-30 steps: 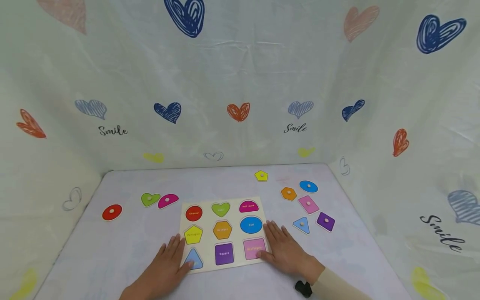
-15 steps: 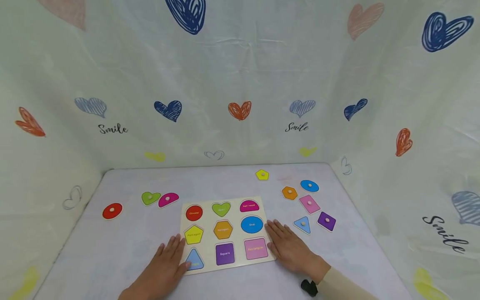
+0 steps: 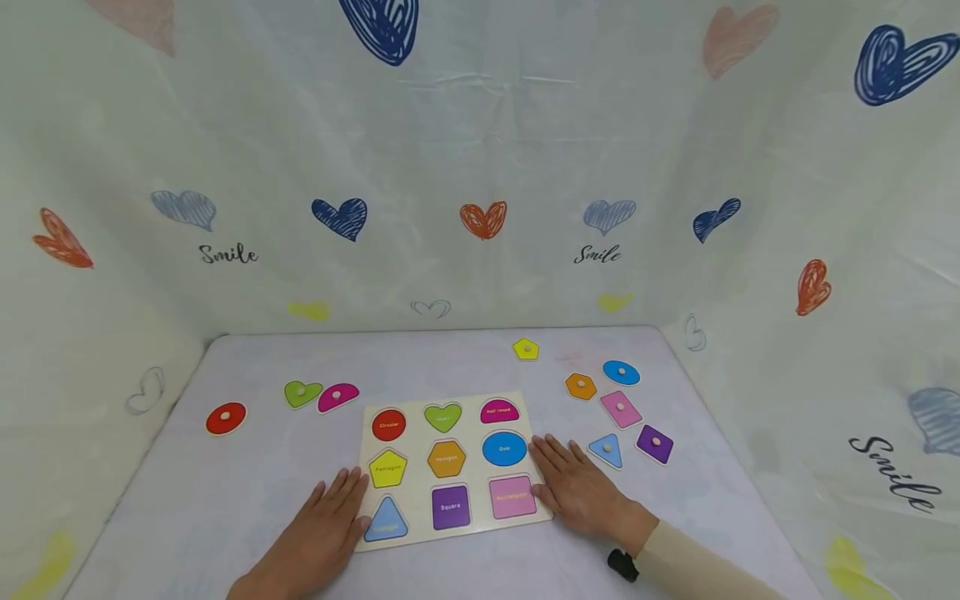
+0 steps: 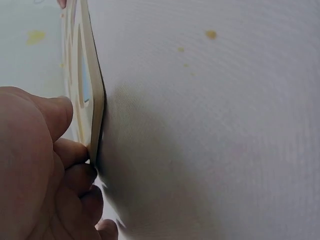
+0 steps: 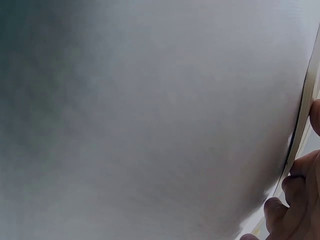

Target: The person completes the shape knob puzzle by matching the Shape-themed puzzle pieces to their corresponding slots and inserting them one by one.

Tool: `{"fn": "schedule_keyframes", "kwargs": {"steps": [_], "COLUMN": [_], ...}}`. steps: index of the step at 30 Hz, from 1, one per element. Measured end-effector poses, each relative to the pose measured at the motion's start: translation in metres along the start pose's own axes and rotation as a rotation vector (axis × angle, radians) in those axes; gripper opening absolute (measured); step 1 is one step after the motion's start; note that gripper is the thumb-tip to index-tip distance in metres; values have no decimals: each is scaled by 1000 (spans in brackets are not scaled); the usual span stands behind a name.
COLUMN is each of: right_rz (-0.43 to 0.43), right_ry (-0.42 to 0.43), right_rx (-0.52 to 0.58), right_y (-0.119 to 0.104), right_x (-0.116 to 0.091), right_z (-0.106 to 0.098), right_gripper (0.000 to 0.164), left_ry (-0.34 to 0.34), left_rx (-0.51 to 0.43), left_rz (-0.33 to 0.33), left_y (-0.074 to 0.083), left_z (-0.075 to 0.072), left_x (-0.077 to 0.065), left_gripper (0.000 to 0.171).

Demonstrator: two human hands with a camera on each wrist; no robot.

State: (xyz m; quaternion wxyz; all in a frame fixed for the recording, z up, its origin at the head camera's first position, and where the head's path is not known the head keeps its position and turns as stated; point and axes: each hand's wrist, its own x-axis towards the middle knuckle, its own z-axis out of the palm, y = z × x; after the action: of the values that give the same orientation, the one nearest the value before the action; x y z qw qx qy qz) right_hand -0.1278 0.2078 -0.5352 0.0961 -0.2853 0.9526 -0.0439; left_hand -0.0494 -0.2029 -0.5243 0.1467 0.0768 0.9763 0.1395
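Note:
A cream shape puzzle board (image 3: 416,517) lies flat at the front middle of the table, printed with several coloured, labelled shapes. Along its left edge rests my left hand (image 3: 315,529), fingers extended, the thumb tip beside the blue triangle. My right hand (image 3: 585,493) lies at the opposite edge, its thumb close to the pink rectangle. In the left wrist view, fingertips meet the rim of the board (image 4: 96,112). The right wrist view catches only part of the right fingers (image 5: 295,192) against the board's side (image 5: 301,127).
Left of the board lie a red circle (image 3: 226,425), a green heart (image 3: 303,400) and a magenta half round (image 3: 339,402), all knobbed. Toward the right are a yellow pentagon (image 3: 527,354), orange hexagon (image 3: 581,390), blue oval (image 3: 622,379), pink rectangle (image 3: 621,419), blue triangle (image 3: 611,457) and purple square (image 3: 655,454).
My right thumb has slid off the printed rectangle to the board's right edge. My left thumb has drawn back left from the printed triangle. The loose pieces stay in place.

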Motion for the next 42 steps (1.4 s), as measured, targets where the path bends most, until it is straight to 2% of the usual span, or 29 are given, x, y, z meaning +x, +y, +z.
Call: {"fn": "schedule_keyframes", "kwargs": {"steps": [7,14,21,31,37,42], "right_rz": [15,5,-7,-11,-20,-25], "right_ry": [7,5,0,-14,-6,-4], "right_rx": [-14,-4,-40,-44,-46,-58], "right_y": [1,2,5,6,6,7], "right_x": [-2,-2,-1,-2,-1,-1], "right_z": [1,-1,-1,-2,0,3], "right_gripper": [70,71,73,74,74,74], "left_ry": [3,6,10,25,111,240], "left_rx": [-5,5,-12,10,60,120], "left_rz": [10,3,0,22,38,-48], "left_y": [0,0,0,-3,-13,-35], "left_z": [-1,-1,-1,-2,-13,-35], "left_x": [2,2,2,3,3,11], "left_gripper": [68,69,69,68,58,44]}}
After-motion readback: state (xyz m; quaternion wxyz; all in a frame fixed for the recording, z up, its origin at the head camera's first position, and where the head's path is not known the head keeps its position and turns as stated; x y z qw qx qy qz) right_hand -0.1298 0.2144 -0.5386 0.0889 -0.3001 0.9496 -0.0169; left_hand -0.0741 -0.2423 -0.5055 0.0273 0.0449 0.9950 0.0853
